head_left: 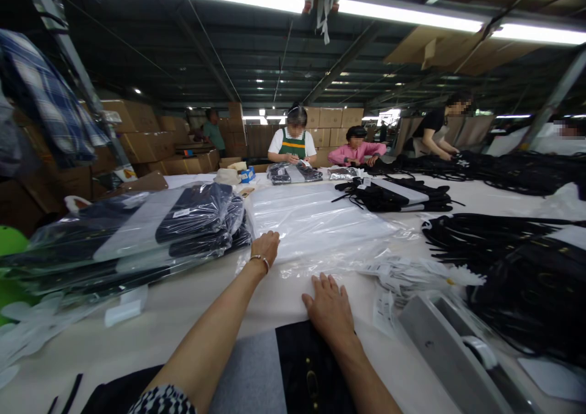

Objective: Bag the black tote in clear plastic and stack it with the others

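Both our hands at the bench [183, 310], bags ahead.
Our right hand [327, 304] lies flat, fingers spread wide, on the black-and-grey piece [293, 371] at six o'clock: half matte grey, half black with a small metal oval. Our left hand [265, 247], at eleven o'clock of it, touches the glossy clear bags [315, 218]; whether its fingers grip, we cannot tell.

Above the left hand [265, 246] sit a thin bracelet [260, 259] and a black-and-white patterned sleeve [162, 400].
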`<state>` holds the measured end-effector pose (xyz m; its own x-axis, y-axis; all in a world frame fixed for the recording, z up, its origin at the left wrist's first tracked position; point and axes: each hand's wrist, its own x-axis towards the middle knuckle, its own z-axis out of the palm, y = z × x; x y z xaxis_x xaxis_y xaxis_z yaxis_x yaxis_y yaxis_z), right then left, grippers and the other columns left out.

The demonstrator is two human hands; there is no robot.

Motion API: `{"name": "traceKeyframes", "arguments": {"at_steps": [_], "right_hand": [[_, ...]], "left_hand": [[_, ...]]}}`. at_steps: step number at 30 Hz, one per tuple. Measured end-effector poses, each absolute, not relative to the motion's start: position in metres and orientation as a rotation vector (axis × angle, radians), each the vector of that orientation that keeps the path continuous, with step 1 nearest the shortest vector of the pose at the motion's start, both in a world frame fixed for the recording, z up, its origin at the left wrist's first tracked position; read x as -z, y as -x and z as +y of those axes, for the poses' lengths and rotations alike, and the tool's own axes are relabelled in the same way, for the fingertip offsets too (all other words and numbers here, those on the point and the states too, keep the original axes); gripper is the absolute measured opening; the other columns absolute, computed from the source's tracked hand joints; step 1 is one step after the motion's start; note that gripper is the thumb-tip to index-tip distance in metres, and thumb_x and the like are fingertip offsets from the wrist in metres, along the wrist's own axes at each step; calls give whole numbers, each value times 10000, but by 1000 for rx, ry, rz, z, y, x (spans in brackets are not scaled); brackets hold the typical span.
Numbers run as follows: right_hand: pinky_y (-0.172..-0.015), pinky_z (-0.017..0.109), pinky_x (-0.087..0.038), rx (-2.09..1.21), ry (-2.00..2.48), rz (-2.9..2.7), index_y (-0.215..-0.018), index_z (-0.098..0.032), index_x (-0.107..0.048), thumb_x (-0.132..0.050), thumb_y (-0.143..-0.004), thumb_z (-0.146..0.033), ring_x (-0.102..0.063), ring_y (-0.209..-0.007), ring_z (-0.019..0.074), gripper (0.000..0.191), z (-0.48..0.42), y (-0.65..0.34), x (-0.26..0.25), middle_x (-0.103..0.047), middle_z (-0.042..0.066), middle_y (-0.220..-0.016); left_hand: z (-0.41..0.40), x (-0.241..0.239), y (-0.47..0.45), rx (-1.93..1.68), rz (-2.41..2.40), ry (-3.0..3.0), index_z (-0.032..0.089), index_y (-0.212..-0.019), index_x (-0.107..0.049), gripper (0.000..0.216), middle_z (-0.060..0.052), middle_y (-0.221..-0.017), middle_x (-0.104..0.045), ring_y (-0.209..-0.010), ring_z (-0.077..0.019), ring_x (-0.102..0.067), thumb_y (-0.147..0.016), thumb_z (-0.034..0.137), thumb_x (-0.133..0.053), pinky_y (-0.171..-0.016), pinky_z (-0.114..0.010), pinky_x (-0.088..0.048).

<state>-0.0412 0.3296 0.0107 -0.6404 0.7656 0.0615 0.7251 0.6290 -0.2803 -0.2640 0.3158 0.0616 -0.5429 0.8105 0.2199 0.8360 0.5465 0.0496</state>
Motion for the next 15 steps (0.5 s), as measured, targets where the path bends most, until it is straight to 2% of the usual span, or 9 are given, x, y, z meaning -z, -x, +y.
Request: {"name": "traceKeyframes", "arguments": {"at_steps": [3, 6, 10, 15], "right_hand": [[-1168, 555, -159, -341, 1222, -2673, -1482, -134, -438, -426, -925, -418, -241, -1470, 343, 625, 329, 41, -11, -368, 143, -1570], [-1166, 555, -163, -337, 1218, -2674, -1477, -131, -445, -423, -925, -415, -246, -1467, 348, 621, 329, 40, -13, -377, 147, -1564], [-1165, 552, -166, -340, 1225, -2680, -1478, -128, -443, -419, -926, -407, -250, -1466, 349, 619, 328, 40, -15, -379, 150, -1562], [-1167, 551, -162, -348, 1221, -2677, -1473, -130, -449, -430, -924, -408, -248, -1468, 348, 616, 329, 41, -15, -381, 151, -1561]], "left_hand": [[312, -63, 262, 304, -2568, 1398, 220, -1072, -601, 256, -100, -1214, -621, -1187, -224, -550, -982, 180, -365, -906, -323, -451], [312, -65, 262, 390, -2596, 1325, 234, -1109, -559, 254, -78, -1151, -649, -1130, -205, -576, -964, 143, -371, -893, -308, -445], [316, -75, 264, 453, -2689, 1256, 267, -1130, -543, 264, -44, -995, -711, -934, -202, -659, -1017, 282, -304, -750, -300, -450], [316, -101, 259, 520, -2730, 1193, 233, -1142, -543, 436, -98, -1030, -716, -968, -252, -671, -1033, 424, -166, -765, -339, -452]]}}
